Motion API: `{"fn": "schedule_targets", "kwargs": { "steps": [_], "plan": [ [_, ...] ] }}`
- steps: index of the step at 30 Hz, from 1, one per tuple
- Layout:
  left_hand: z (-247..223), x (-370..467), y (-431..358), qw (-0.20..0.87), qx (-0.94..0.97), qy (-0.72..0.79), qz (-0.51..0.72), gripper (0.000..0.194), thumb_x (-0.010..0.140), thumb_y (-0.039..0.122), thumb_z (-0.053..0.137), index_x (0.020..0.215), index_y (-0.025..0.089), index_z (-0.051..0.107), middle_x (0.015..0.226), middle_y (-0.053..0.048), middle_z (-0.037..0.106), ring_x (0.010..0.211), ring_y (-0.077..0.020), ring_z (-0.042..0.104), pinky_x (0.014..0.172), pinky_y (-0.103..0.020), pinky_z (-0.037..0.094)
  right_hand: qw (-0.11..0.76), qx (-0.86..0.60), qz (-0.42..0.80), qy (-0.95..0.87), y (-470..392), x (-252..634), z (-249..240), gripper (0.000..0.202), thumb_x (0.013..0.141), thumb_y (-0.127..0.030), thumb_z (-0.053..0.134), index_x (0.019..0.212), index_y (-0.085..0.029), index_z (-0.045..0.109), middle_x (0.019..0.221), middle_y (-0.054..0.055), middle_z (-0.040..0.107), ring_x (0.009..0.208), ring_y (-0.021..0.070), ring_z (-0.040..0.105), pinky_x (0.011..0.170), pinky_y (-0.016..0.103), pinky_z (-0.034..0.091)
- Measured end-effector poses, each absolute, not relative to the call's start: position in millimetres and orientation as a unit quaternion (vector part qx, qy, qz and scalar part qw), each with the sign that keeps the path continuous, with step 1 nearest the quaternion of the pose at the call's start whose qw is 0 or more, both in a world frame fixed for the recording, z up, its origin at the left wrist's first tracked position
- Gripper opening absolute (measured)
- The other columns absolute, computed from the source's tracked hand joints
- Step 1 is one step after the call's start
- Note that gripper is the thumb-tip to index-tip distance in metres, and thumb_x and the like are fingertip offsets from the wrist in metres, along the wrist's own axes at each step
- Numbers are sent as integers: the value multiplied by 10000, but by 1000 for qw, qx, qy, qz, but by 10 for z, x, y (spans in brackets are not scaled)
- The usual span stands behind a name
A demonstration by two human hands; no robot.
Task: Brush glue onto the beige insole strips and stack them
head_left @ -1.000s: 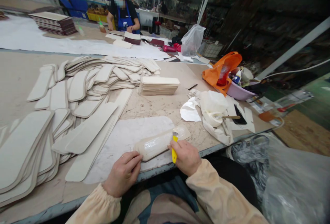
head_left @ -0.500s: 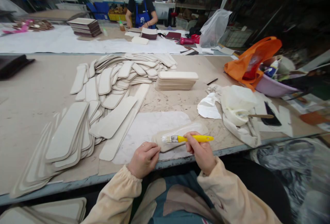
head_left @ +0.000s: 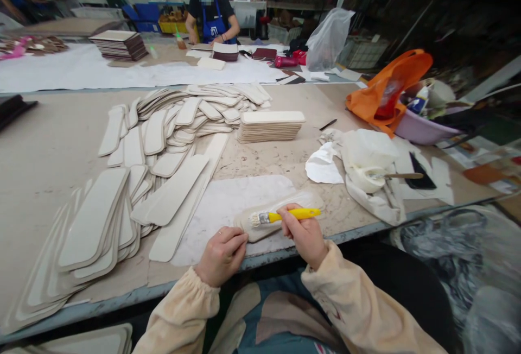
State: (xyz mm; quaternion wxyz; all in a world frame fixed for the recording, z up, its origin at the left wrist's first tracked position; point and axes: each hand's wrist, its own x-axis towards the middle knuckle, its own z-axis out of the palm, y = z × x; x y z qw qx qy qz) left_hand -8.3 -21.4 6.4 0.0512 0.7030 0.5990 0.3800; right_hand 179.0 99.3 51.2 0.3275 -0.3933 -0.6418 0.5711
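Observation:
My right hand [head_left: 306, 239] is closed around the yellow handle of a paintbrush [head_left: 300, 214]. The bristles rest on the left part of a long beige panel [head_left: 299, 202] with rounded ends, which looks wet and shiny on top. At the panel's near left end, my left hand [head_left: 222, 256] has its fingers pinched together on the edge. Under the panel lies a thin whitish sheet [head_left: 228, 194] on the table. Left of it, loose beige panels [head_left: 171, 191] overlap, and fanned piles [head_left: 93, 218] of the same pieces reach the table's front edge.
A neat stack of panels [head_left: 271, 128] stands behind the sheet. To the right are a white tub [head_left: 371, 180] with a wooden stick [head_left: 402, 176], a dark phone [head_left: 421, 172], an orange bag [head_left: 388, 93] and a lilac basin [head_left: 423, 126]. A co-worker [head_left: 214, 17] works across the table.
The brush has moved slightly left along the panel in my right hand. My left hand keeps its place at the panel's edge. The whole view has shifted a little.

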Motion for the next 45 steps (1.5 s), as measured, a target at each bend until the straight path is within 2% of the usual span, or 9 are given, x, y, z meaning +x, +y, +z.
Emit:
{"fn": "schedule_targets", "kwargs": {
  "steps": [9,16,19,22,25,29,34,38,45],
  "plan": [
    [46,-91,-208,53,709,592,380,223,824,68,583,996,189,659,941,-71,660,858,-156,614,760,-293,539,343,-439,477,-680,1196,1905,386,317,910,-433,487,725,-191,575,514,-31,535,513,135,538,552,259,423],
    [14,-124,-200,29,721,588,366,215,824,81,592,999,185,661,957,-75,651,878,-163,625,778,-291,544,405,-523,297,-689,1496,2648,567,298,911,-445,502,883,-170,612,538,-23,561,500,143,551,545,269,443],
    [21,-121,-187,26,722,589,362,205,825,87,588,989,183,666,951,-77,653,872,-163,633,777,-288,548,437,-500,193,-722,1502,2821,562,227,913,-378,525,921,-179,632,673,15,648,594,157,617,591,276,487],
    [35,-115,-183,20,721,590,363,194,827,99,582,974,186,673,942,-76,660,857,-163,644,765,-283,558,408,-414,101,-808,1440,2817,474,157,913,-283,535,944,-182,651,858,63,712,770,176,672,718,286,519],
    [46,-109,-187,15,720,591,363,187,831,113,577,966,196,677,932,-75,664,848,-165,651,756,-284,565,330,-348,42,-876,1283,2666,400,150,916,-236,523,936,-170,655,803,74,706,761,172,660,707,277,507],
    [68,-98,-193,19,718,596,359,188,834,110,571,964,195,676,936,-79,663,853,-166,654,754,-280,568,294,-269,59,-915,1049,2477,427,164,920,-237,499,883,-169,644,669,42,637,637,154,591,603,269,459],
    [131,-68,-176,17,718,599,353,176,841,116,559,945,193,677,918,-84,666,844,-166,658,743,-278,575,343,-317,58,-882,1188,2546,440,163,931,-231,499,970,-172,646,750,58,659,722,157,602,675,266,460],
    [139,-55,-168,16,718,600,353,165,846,125,551,928,197,675,902,-82,663,831,-166,660,726,-273,580,295,-364,2,-883,1364,2560,321,194,946,-265,485,922,-183,659,726,55,643,709,160,593,641,260,433],
    [104,-77,-164,24,718,597,357,159,845,113,551,920,196,664,893,-80,653,818,-158,660,715,-266,580,320,-288,64,-900,1182,2454,337,204,941,-265,471,911,-182,655,689,34,623,665,145,572,635,250,438]
  ]
}}
